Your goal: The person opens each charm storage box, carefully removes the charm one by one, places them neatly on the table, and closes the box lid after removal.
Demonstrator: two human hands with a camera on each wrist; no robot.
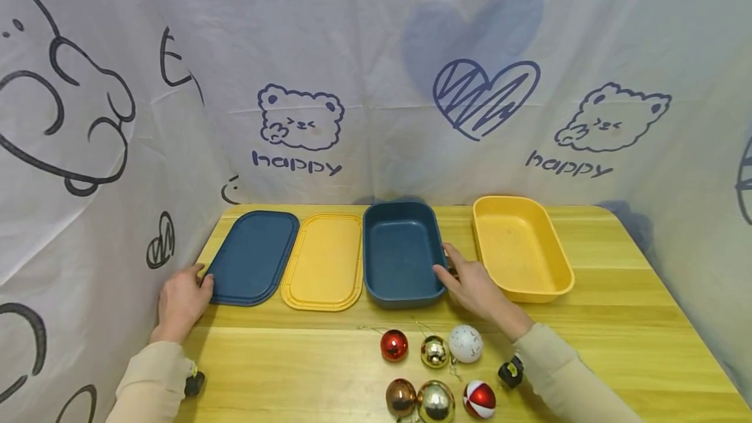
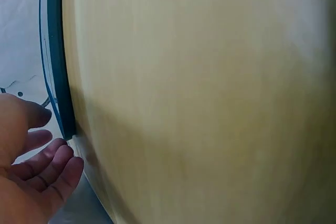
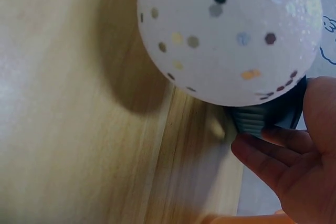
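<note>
At the table's left side, my left hand is beside the near left corner of the flat dark blue lid. In the left wrist view its loosely bent fingers meet the lid's corner, the thumb standing apart. My right hand grips the right wall of the deep dark blue box, thumb at the rim and fingers against the outside. The right wrist view shows that box's side partly hidden behind a white glittery ball. Between lid and box lies a yellow lid.
A yellow box stands right of the blue one. Nearer me lie several ornament balls, among them a red ball, a copper ball and a red-and-white ball. A printed curtain hangs behind the table.
</note>
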